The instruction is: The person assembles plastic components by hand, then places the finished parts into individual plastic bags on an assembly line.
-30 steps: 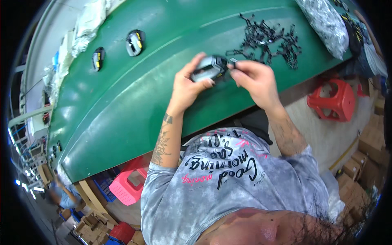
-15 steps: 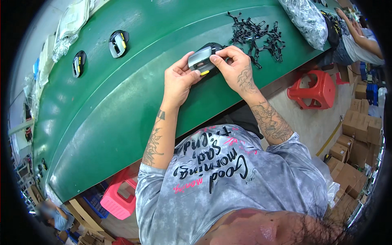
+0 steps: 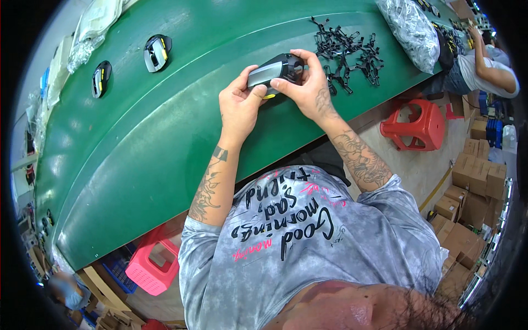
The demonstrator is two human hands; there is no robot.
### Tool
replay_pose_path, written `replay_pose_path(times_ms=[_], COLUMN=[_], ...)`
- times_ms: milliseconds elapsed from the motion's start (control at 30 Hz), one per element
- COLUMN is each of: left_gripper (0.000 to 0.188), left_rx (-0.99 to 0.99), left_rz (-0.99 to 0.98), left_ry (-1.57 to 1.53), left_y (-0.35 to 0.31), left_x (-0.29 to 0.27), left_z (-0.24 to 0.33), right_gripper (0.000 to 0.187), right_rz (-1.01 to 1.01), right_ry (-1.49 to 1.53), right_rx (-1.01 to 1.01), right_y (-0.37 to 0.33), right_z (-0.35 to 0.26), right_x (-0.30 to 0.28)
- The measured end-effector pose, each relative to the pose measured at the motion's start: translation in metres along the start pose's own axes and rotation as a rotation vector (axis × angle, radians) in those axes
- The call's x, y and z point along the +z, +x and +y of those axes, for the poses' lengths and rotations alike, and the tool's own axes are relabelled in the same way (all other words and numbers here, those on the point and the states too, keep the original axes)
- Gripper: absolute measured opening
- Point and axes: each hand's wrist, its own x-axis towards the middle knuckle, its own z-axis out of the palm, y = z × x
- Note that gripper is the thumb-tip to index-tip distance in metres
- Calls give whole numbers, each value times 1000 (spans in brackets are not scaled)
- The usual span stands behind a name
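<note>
Over the green table (image 3: 181, 126) I hold a computer mouse (image 3: 269, 72) with a grey top, black sides and a yellow strip low on its near side. My left hand (image 3: 242, 104) is closed round its left end, thumb on the near side. My right hand (image 3: 309, 88) grips the black right end, with the thumb at the near edge and fingers over the far side. The palms hide part of the mouse. Two similar mice, one (image 3: 157, 53) farther right and one (image 3: 101, 80) at the left, rest on the table.
A heap of black plastic parts (image 3: 346, 49) lies right of my hands, beside a clear plastic bag (image 3: 410, 33) of pieces. A red stool (image 3: 415, 125) and a pink stool (image 3: 154, 264) stand by the table. Cardboard boxes (image 3: 478, 170) fill the right side. Another person (image 3: 481, 69) works at far right.
My right hand has shifted from pinching at the mouse's top to wrapping round its black right end. The mouse has turned a little, and its grey top now looks closed.
</note>
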Motion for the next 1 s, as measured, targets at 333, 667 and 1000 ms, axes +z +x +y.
replay_pose_path(times_ms=[333,667,1000], left_gripper=[53,83,76], left_rx=[-143,437,-18], left_rz=[-122,72,9], left_ry=[-537,499,122], left_y=[8,5,8], left_x=[-21,-10,3], left_z=[12,12,21], right_gripper=[63,43,72], right_rz=[-136,-21,-175], right_ry=[187,304,125], right_rx=[-152,56,185], right_y=[8,27,-9], right_z=[-34,-18,-27], right_x=[-1,36,-62])
